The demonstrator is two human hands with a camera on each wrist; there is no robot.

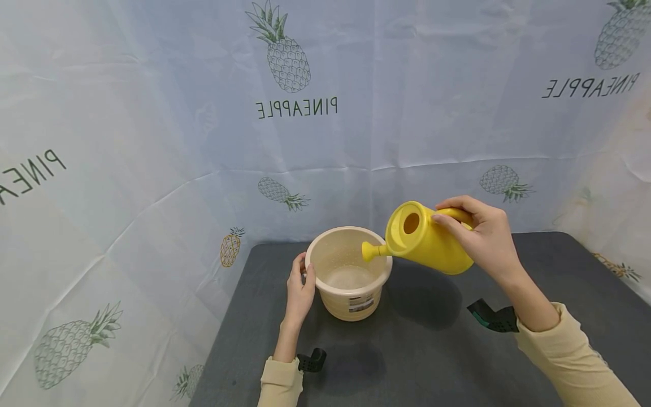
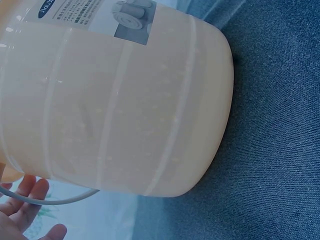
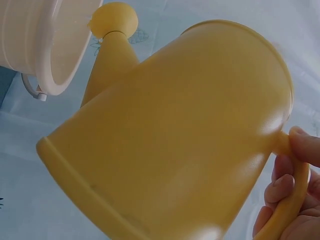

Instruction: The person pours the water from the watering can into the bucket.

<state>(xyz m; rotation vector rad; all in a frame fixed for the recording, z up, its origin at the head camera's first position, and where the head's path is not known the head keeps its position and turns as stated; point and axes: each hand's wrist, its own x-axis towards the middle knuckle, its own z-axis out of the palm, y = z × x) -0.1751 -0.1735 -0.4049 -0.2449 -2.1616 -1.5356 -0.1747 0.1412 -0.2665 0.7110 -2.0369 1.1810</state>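
Observation:
A cream plastic bucket (image 1: 351, 305) stands upright on the dark tabletop, with a printed label (image 2: 105, 15) on its side. At its left rim, my left hand (image 1: 301, 289) holds on with thumb and fingers; the left wrist view shows several fingertips by the wall and the thin grey bail handle (image 2: 65, 201). My right hand (image 1: 485, 234) grips the handle of a yellow watering can (image 3: 175, 130), raised above the table and tilted toward the bucket. The can's spout head (image 1: 370, 251) hangs over the bucket's opening. Pale liquid seems to lie at the bucket's bottom.
The dark table (image 1: 417, 362) extends around the bucket. Behind it and at both sides hangs a pale curtain (image 1: 152, 113) printed with pineapples. Dark wrist-worn devices (image 1: 312, 360) sit at both cuffs.

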